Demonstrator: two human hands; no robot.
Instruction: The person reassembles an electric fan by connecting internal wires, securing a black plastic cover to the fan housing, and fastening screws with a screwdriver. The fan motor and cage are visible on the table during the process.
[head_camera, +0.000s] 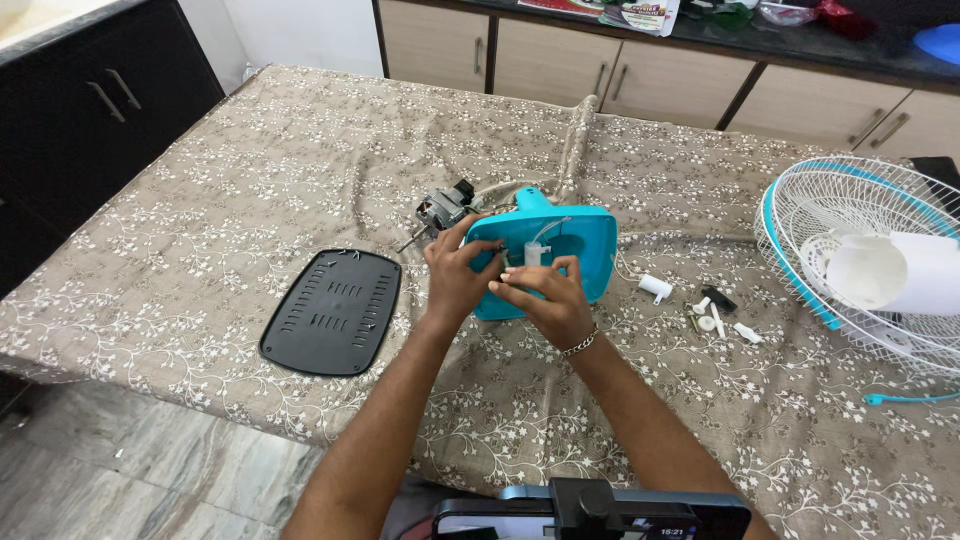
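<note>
Object: a turquoise plastic fan housing (575, 250), squarish, open side turned up.
Position: set on the table's middle, gripped at its near edge.
Inside: a small white cylindrical part (536, 252) is seen upright; a thin white wire is attached.

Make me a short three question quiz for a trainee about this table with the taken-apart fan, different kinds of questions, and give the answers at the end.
1. True or false: both hands are on the turquoise housing.
2. Multiple choice: the black vented cover lies A) on the housing, B) on the cloth beside the left hand, C) inside the white fan guard.
3. Fill in: the small white parts lie between the housing and the ____.

Key
1. True: the left hand grips its edge, and the right hand has its fingers at the white part in the middle.
2. B.
3. White fan guard.
</note>
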